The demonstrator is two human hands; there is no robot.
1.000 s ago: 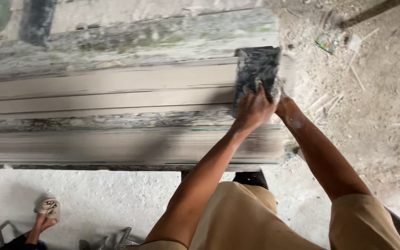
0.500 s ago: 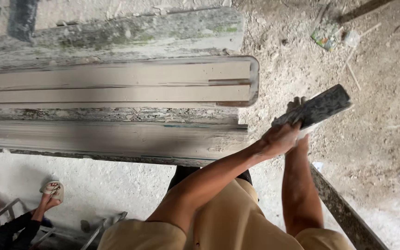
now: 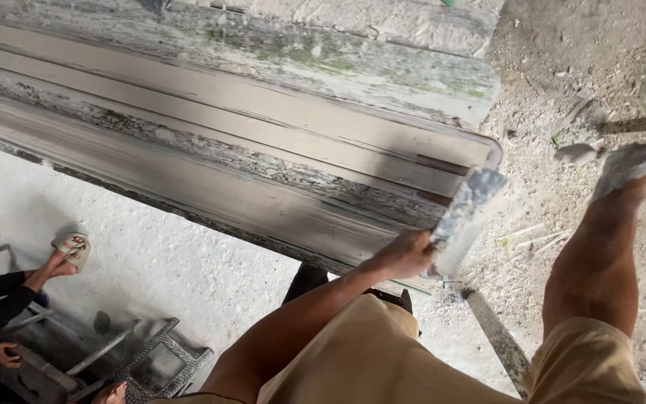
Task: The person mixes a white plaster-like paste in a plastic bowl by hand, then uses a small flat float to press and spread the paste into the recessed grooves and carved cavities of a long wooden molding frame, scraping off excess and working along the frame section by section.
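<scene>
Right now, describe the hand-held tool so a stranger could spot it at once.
Follow the long grey moulded cornice to its rounded right end. There the left hand grips a flat rectangular float, smeared with grey mortar, the only loose board tilted beside the moulding's end.

Soft even daylight, slight motion blur

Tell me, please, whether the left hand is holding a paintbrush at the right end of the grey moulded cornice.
Not quite: the head view shows the left hand holding a flat, mortar-smeared plastering float, not a paintbrush, at the right end of the grey moulded cornice.
</scene>
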